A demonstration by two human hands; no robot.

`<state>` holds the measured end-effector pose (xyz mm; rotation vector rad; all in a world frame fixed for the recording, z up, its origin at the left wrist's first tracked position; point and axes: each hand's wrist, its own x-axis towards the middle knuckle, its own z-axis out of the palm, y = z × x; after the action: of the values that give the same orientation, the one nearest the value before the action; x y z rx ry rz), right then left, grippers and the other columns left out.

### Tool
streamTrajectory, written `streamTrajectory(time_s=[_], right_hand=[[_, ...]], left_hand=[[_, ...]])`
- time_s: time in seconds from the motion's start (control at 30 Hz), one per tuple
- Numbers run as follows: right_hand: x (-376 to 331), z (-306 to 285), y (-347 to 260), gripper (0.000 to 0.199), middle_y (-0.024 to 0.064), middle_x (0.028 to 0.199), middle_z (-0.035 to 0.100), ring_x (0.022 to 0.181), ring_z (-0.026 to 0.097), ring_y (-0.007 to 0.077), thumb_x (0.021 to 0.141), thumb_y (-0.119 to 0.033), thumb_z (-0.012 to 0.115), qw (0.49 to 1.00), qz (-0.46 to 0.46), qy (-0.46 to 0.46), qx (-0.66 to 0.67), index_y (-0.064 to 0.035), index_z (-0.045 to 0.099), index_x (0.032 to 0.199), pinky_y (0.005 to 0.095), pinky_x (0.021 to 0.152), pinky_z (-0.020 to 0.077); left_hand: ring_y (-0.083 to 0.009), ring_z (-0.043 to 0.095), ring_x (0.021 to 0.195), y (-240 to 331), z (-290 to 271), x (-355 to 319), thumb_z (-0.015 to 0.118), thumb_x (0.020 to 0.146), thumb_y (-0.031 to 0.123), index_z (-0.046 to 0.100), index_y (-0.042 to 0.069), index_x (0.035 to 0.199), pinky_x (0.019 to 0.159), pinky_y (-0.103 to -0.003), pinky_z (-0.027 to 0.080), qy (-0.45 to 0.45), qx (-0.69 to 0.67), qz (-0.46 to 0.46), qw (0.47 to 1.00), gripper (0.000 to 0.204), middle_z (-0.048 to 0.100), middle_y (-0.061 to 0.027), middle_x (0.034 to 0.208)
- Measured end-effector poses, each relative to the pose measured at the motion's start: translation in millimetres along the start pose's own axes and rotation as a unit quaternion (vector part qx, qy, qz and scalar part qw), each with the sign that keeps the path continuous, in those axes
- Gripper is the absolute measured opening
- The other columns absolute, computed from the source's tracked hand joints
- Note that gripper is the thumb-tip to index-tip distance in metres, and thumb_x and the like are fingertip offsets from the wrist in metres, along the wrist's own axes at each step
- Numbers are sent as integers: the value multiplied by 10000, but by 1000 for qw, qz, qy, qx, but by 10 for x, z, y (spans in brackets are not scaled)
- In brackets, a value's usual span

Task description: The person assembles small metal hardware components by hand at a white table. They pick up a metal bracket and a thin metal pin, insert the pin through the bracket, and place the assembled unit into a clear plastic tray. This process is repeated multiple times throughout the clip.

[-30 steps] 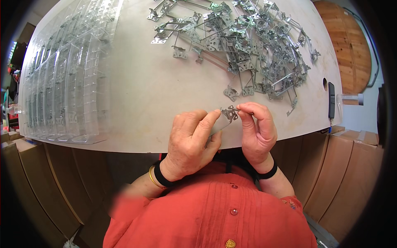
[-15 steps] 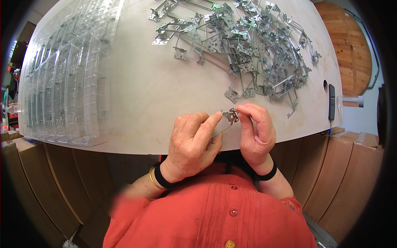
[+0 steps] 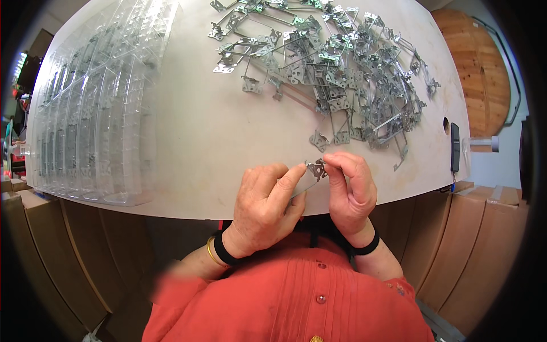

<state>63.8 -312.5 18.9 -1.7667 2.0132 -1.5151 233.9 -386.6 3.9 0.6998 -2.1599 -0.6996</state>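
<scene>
Both hands (image 3: 307, 196) on small metal bracket (image 3: 315, 170), bracket pile (image 3: 342, 74) behind, clear trays (image 3: 91, 125) left

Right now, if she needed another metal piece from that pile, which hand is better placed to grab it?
Probably the right hand: it sits nearer the pile of metal pieces. The left hand is farther away, and both hands pinch the small metal part.

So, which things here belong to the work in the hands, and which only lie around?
In the work:
- left hand
- right hand
- small metal bracket, held between both hands
- pile of metal brackets

Lying about:
- clear plastic trays
- black device
- cardboard boxes
</scene>
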Motion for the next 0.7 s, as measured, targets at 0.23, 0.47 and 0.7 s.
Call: streamTrajectory(time_s=[0.23,0.47,0.7], right_hand=[[-52,25,25,226,127,1043,723,855,674,213,951,73,741,998,39,24,53,-9,712,1160,303,748,568],[-55,-1,37,243,137,1066,731,883,698,208,958,80,733,999,37,9,37,-4,694,1182,302,772,583],[-106,45,77,239,138,1076,737,918,709,203,951,90,743,992,51,32,108,-9,657,1151,302,801,595]], left_hand=[[-258,586,860,5,0,4,835,708,22,733,39,1243,762,-385,478,3,-6,1,1000,545,657,-99,1023],[-262,597,866,-1,2,2,844,707,29,724,39,1255,769,-390,482,1,-4,4,1000,561,659,-102,1025],[-263,604,875,-3,7,2,845,709,33,719,40,1261,773,-391,485,3,-6,6,1000,566,659,-105,1028]])
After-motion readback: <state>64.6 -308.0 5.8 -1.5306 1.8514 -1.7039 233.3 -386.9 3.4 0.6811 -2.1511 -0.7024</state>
